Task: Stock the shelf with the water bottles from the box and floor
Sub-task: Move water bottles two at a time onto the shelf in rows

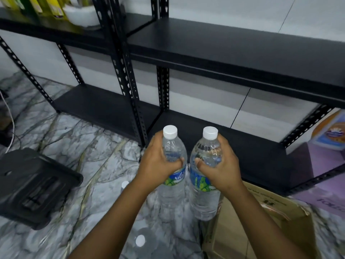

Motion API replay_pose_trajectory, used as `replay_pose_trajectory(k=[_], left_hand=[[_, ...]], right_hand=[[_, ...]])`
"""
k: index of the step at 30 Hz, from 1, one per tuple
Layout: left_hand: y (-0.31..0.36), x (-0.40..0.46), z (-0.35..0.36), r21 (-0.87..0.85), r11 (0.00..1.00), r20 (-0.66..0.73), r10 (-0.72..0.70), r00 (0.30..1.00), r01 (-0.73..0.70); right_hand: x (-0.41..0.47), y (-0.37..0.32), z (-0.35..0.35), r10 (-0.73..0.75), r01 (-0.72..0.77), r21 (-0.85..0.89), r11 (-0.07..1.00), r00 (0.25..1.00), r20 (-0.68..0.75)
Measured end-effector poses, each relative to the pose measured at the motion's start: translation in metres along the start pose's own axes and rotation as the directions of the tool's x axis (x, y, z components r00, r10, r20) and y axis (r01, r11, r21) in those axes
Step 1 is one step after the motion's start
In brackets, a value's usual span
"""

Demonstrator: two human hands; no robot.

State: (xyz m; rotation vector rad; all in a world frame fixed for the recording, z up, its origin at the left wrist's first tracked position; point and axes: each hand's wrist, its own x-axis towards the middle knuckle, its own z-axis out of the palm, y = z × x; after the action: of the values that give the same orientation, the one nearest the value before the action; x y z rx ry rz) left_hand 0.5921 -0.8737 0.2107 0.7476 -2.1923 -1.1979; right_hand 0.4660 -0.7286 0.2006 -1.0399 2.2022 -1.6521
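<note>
My left hand (158,163) grips a clear water bottle (172,189) with a white cap and a blue-green label, held upright above the floor. Beside it, my right hand (218,169) holds a second water bottle (204,199) of the same kind, also upright. Both bottles hang in front of the black metal shelf (233,51), just before its bottom board (242,146). The cardboard box (261,217) lies open at the lower right under my right forearm. Two more white-capped bottles stand on the floor, one bottle (140,241) under my left arm and another bottle (124,184) behind it.
The floor (84,146) is grey marble-patterned tile. A black plastic stool (31,186) sits at the left. Yellow-green packs (46,6) and a white bowl (82,15) occupy the upper left shelf. A purple box (324,165) stands at the right.
</note>
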Motion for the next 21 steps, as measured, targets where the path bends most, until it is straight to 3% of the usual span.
replay_pose_trajectory(k=[21], left_hand=[[0.203, 0.124, -0.036, 0.075, 0.944, -0.033, 0.325, 0.945, -0.322]], right_hand=[[0.124, -0.152, -0.127, -0.323, 0.318, -0.059, 0.946, 0.925, -0.200]])
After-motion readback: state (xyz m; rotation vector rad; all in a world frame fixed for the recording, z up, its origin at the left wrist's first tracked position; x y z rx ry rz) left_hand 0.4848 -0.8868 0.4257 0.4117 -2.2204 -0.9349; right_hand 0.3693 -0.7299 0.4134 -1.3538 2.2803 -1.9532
